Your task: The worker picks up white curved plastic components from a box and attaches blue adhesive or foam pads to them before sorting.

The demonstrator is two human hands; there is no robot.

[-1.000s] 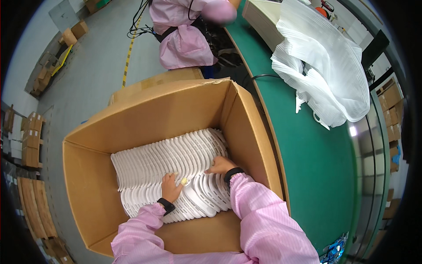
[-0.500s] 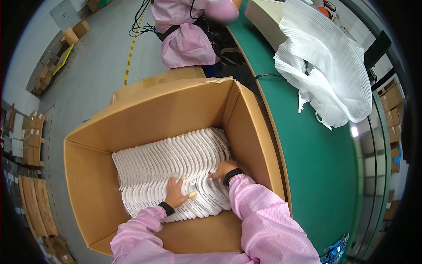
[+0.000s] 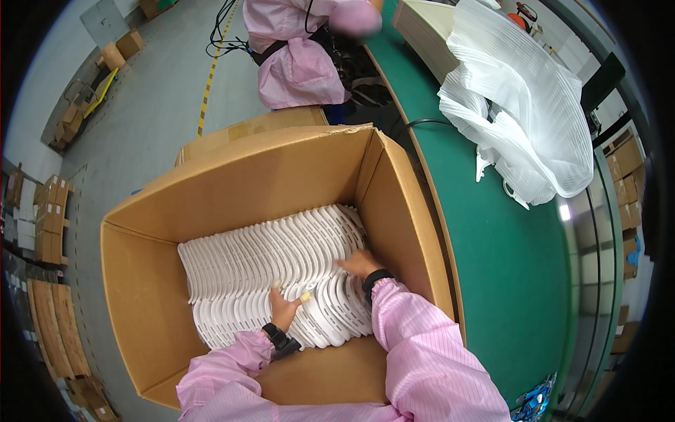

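Observation:
Two rows of curved white slotted plastic pieces [image 3: 242, 257] stand packed on edge inside a large open cardboard box [image 3: 253, 169]. My left hand [image 3: 283, 309] rests over the near row, its thumb and a finger spread apart, with pale yellow covers on the tips. A black band and a dark object sit at that wrist. At the right end of the rows, my right hand [image 3: 360, 263] reaches in by the box's right wall, a finger stretched to the left against the pieces. Its other fingers are partly hidden. Neither hand visibly holds a piece.
A green-topped workbench [image 3: 513, 281] runs along the box's right side. Crumpled white foam sheeting [image 3: 527, 105] lies on it, beside a beige case [image 3: 425, 35]. Beyond the box, a person in a pink garment [image 3: 299, 70] stands near black cables. Another carton [image 3: 253, 130] touches the box's far side.
My right hand has moved slightly up and away from the near row. The left wrist has turned, bringing a dark object at it into view, and its thumb has risen.

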